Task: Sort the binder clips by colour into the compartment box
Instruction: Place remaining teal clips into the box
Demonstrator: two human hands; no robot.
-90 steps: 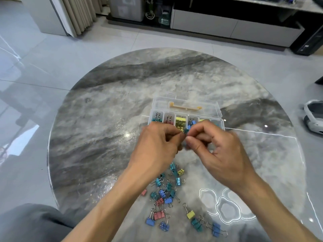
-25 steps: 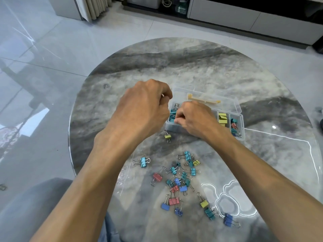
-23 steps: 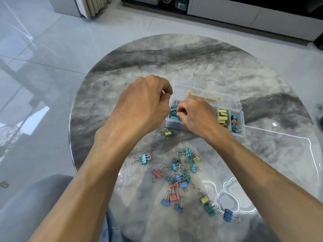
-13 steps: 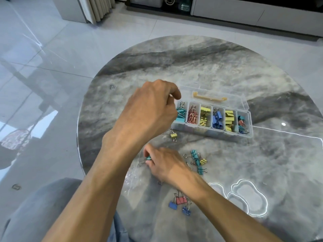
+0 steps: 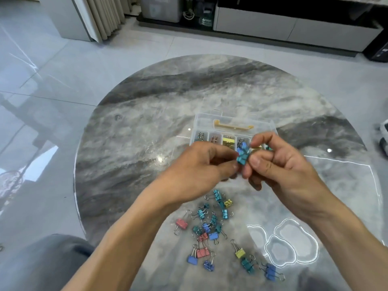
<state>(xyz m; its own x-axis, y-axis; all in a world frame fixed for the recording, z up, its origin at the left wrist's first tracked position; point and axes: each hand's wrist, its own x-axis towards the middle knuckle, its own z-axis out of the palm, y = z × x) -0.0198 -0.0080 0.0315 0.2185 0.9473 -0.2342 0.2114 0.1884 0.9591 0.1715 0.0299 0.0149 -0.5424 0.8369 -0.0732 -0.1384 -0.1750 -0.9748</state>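
Left hand (image 5: pixel 201 164), half a second ago raised alone by box, now meets right, fingertips pinching teal clip (image 5: pixel 241 159). Right hand (image 5: pixel 279 164), then down at pile, now up, also pinching small cluster: teal clip plus blue one, apparently tangled. Compartment box (image 5: pixel 233 131) just beyond grip, several compartments holding clips. Loose pile (image 5: pixel 212 225) below grip, nearer body. Likely separating pair before dropping.

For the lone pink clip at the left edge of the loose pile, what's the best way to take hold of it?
Pinch the pink clip by its coloured body from above, fingers across its sides. It lies flat on the table, apart from the others, with thin wire handles splayed at both ends; those would probably slip or swing.
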